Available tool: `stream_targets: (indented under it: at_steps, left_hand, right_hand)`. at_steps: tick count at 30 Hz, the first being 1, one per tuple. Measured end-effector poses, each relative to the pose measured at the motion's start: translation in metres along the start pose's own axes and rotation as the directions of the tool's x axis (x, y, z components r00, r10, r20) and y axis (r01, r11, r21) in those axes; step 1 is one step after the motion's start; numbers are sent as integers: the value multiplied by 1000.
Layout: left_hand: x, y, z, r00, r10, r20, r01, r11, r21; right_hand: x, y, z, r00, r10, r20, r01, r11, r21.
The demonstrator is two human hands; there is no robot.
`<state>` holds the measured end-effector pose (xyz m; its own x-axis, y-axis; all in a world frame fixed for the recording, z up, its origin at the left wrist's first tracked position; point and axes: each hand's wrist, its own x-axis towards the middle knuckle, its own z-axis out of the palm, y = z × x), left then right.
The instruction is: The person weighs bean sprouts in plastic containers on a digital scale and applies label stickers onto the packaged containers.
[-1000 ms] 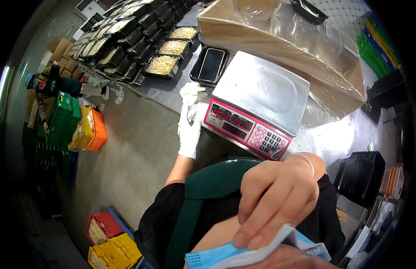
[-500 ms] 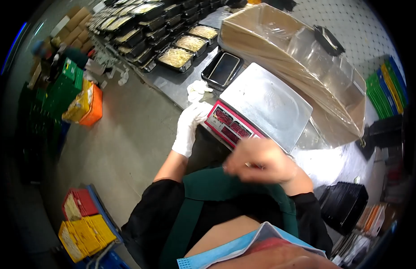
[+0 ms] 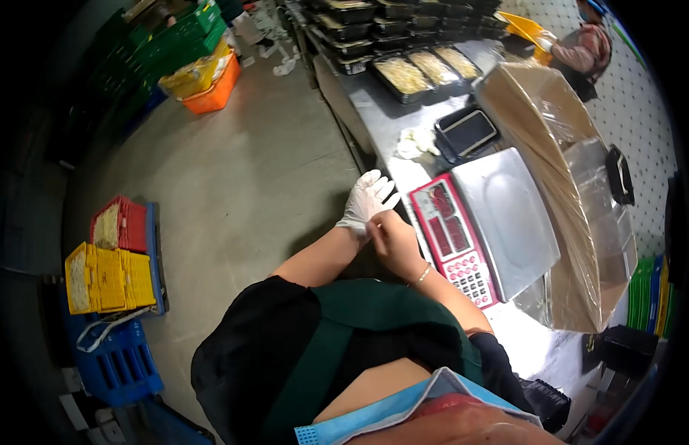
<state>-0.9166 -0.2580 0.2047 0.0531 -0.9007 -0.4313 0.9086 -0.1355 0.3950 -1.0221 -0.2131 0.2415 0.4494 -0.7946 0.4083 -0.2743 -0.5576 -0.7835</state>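
My left hand [image 3: 368, 199] wears a white glove [image 3: 352, 222] and has its fingers spread beside the table edge. With fingers curled at the left wrist, my bare right hand [image 3: 396, 241] pinches the glove's cuff. To the right of both hands stands a scale [image 3: 452, 237] with a red-edged keypad and a bare metal pan [image 3: 507, 222]. A crumpled white glove [image 3: 417, 142] lies behind the scale, near a black tray [image 3: 465, 132] that has a dark phone-like rectangle in it.
Black trays of pale sprouts [image 3: 404, 76] and tall tray stacks [image 3: 344, 30] fill the far table. A plastic-lined carton [image 3: 552, 148] stands right of the scale. Yellow [image 3: 110, 278] and red crates [image 3: 125, 226] sit at left. Another person [image 3: 585, 52] is at the far right.
My view has turned, so the scene has shifted right. My right hand has moved from in front of the scale to my left wrist. The left hand's fingers have spread.
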Motion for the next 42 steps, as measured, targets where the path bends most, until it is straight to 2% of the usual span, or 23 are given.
stream_targets:
  at_steps: [1,2,3,4,6,7,9,10,11,14,17,18,19,23,25,27,29,31,33,34,35,38,42]
  left_hand:
    - [3,10,-10,998,32,56,-31,999,-11]
    - [6,17,-18,986,80,147,-84,996,19]
    - [9,27,-28,963,124,239,-138,990,43]
    - [0,43,-29,960,114,255,-113,993,-19]
    - [-5,79,-43,937,108,331,-55,984,-167]
    - [1,96,-60,863,172,475,-157,985,-72]
    - [16,140,-94,787,115,606,-263,951,161]
    - [-5,170,-90,824,56,564,-257,924,283]
    - [-18,192,-92,881,103,461,-333,827,453]
    - [-35,254,-130,905,163,393,-372,752,544]
    - [-57,291,-161,901,230,367,-366,859,359]
    - [-62,300,-166,941,227,250,-312,866,391]
    - [-66,309,-177,924,267,274,-350,879,324]
    - [-68,337,-214,837,547,11,-543,828,138]
    - [-67,358,-239,844,535,-31,-536,839,-93]
    - [-80,385,-245,916,394,76,-371,904,-214]
    - [-80,412,-238,872,458,175,-410,877,-251]
    - [-69,439,-224,849,480,221,-434,872,-225]
    - [-50,467,-210,830,479,286,-499,866,-2]
    - [-30,480,-212,854,449,262,-467,884,4]
    - [-15,492,-208,898,425,115,-427,904,-1]
    - [51,538,-220,934,339,-111,-344,938,-31]
    - [90,594,-205,867,478,-142,-482,876,9]
  right_hand:
    - [6,0,13,994,-83,-69,87,994,61]
    - [8,-3,22,983,176,55,-185,945,271]
    - [11,-9,31,892,394,223,-453,785,423]
    - [17,-11,46,859,417,298,-510,643,571]
    - [32,-21,75,807,396,437,-590,551,590]
    - [41,-27,93,786,376,491,-616,536,577]
    - [56,-39,134,770,335,544,-629,543,556]
    - [64,-46,155,738,315,597,-651,562,510]
    - [73,-53,174,703,295,647,-670,581,463]
    - [98,-75,224,685,206,699,-605,695,388]
    - [115,-86,271,690,107,716,-479,809,341]
    - [119,-89,286,671,70,739,-403,870,283]
    - [125,-93,298,646,37,762,-320,920,226]
    - [146,-102,344,494,-45,868,-263,944,198]
    - [158,-105,366,413,-113,904,-299,920,252]
    - [176,-111,386,286,-132,949,-374,897,237]
    - [195,-112,404,321,-280,905,-337,859,386]
    - [226,-113,413,110,-195,975,-638,738,220]
    - [257,-104,425,105,-192,976,-646,733,214]
    - [275,-98,432,107,-187,976,-652,728,211]
    - [293,-89,441,107,-198,974,-646,731,219]
    - [350,-63,469,96,-264,960,-791,565,235]
    - [430,-52,494,85,-253,964,-783,582,222]
